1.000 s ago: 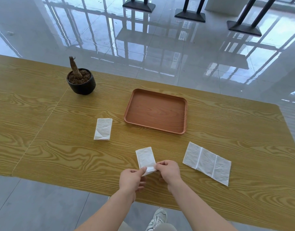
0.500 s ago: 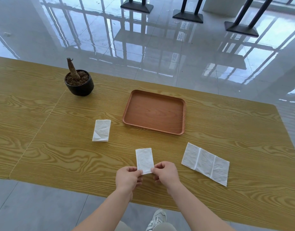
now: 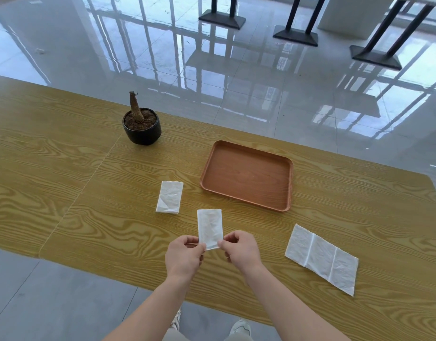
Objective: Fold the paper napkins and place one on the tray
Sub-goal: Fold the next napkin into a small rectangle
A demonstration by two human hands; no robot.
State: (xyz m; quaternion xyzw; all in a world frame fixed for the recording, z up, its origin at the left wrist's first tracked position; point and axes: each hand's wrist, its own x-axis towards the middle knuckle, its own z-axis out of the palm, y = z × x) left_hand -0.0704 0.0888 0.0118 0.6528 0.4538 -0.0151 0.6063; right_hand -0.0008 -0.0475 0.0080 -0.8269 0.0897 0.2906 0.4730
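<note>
A folded white napkin [image 3: 210, 227] is pinched at its near corners by my left hand [image 3: 183, 257] and my right hand [image 3: 241, 249], its far end pointing away from me, just above the table. An empty brown tray [image 3: 246, 174] lies beyond it, slightly to the right. A second folded napkin [image 3: 169, 196] rests on the table left of the tray. A third napkin [image 3: 321, 258], unfolded into a creased strip, lies to the right of my hands.
The long wooden table [image 3: 64, 193] has a seam running down its left part. A small black pot [image 3: 142, 126] with a bare stem stands at the back left. Glossy floor and black table stands [image 3: 295, 36] lie beyond the far edge.
Both hands have lifted the folded napkin and turned it straight, shifting it slightly away from me. The other napkins and the tray have not moved.
</note>
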